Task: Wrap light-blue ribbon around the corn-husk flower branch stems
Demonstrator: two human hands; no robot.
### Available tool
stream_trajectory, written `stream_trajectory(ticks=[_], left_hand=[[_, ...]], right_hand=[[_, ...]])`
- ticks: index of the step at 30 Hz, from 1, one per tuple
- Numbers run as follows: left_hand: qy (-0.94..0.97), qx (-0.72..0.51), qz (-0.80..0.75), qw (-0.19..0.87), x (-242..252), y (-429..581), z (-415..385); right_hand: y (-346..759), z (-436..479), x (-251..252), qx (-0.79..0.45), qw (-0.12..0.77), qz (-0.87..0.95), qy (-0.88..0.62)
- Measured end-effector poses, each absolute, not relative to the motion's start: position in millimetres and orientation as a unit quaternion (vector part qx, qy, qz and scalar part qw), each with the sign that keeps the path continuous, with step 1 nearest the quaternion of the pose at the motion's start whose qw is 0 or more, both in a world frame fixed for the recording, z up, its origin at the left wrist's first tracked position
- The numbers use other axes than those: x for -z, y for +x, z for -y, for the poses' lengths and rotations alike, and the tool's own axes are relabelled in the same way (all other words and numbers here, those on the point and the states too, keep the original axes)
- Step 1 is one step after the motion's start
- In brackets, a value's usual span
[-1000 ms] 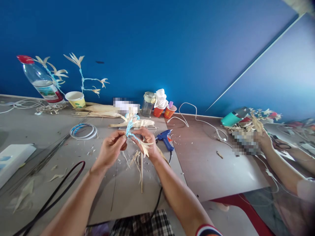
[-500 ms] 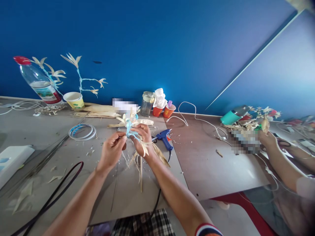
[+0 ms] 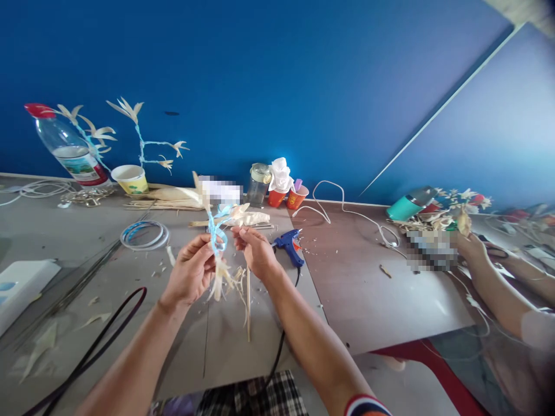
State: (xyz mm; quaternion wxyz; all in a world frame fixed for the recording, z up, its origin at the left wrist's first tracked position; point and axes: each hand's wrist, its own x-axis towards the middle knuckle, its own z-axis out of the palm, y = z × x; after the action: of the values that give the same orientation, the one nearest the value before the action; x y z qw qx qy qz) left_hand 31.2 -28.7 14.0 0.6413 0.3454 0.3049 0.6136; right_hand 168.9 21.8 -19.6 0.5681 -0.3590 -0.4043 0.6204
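My left hand (image 3: 191,271) is closed around a stem wrapped in light blue tape (image 3: 214,232), with pale dried-leaf flowers at its top and bottom. The stem stands nearly upright above the table. My right hand (image 3: 255,249) pinches the end of the blue tape just to the right of the stem. Loose straw strips (image 3: 245,289) lie on the grey board (image 3: 225,341) under both hands.
A blue glue gun (image 3: 289,244) lies right of my hands, its black cord running toward me. Tape rings (image 3: 144,233), a tilted bottle (image 3: 69,149), a yellow cup (image 3: 130,178), a jar and orange cups stand behind. Another person's arm (image 3: 489,283) works at the right.
The blue stem has passed from my right hand into my left and swung upright. My right hand let go of the leaf bundle and now holds only the tape end.
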Motion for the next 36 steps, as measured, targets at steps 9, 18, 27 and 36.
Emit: stream_trajectory(ticks=[9, 18, 27, 36], left_hand=[[0.273, -0.587, -0.216, 0.731, -2, 25, 20], [0.215, -0.553, -0.255, 0.764, 2, 44, 20], [0.267, -0.581, -0.325, 0.697, 4, 52, 18], [0.395, -0.589, -0.419, 0.567, 15, 50, 16]], right_hand=[[162, -5, 11, -0.702, 0.508, 0.43, -0.255], [154, -8, 12, -0.666, 0.581, 0.371, -0.284], [145, -6, 14, -0.591, 0.642, 0.333, -0.358], [148, -8, 19, -0.517, 0.637, 0.409, -0.399]])
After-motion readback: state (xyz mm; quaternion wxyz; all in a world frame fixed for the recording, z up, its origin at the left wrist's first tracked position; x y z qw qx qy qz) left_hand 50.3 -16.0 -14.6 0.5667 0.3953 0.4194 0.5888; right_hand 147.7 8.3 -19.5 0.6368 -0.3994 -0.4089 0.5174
